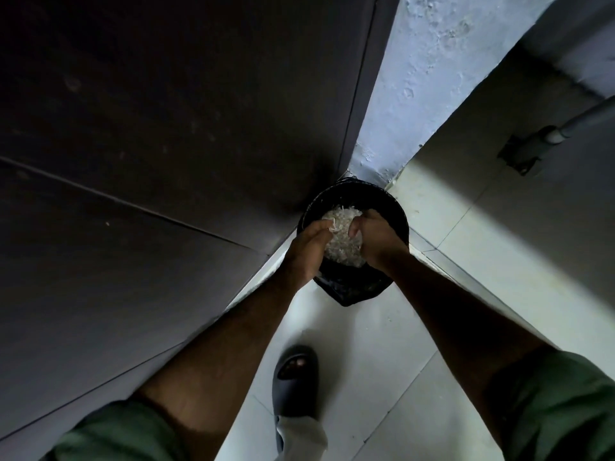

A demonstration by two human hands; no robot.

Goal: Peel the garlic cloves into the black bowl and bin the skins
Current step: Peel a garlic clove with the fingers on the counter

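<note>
The left hand [307, 246] and the right hand [377, 239] meet just right of the frame's centre, cupped toward each other with a pale heap of skins [342, 234] pressed between them. The left fingers curl in against the heap's left side, and a few flakes stick out past the fingertips. The right hand curls round the right side, its thumb tip showing against the white. So both hands are gripping the skins, not lying flat.

Right under them sits the bin [394, 211], a dark round tub lined with a black bag, tucked into the corner where a dark panel meets a blue-grey wall. The heap appears to hang over the bin's mouth, inside its rim, though how far above the bottom cannot be told from this angle. The black bowl and the cloves are not in view.

The step in hand looks to be dropping the skins, late in the task. To do it well, I would lower the hands close into the mouth before letting go, since papery flakes will likely drift and stick to damp palms. Part the hands slowly from the bottom edge so the heap falls as one mass, then rub the palms together over the opening to shed the clingers. Watch the near rim, toward the lower part of the frame, where the bag is rumpled and strays could land on the pale floor tiles [366, 344].
</note>
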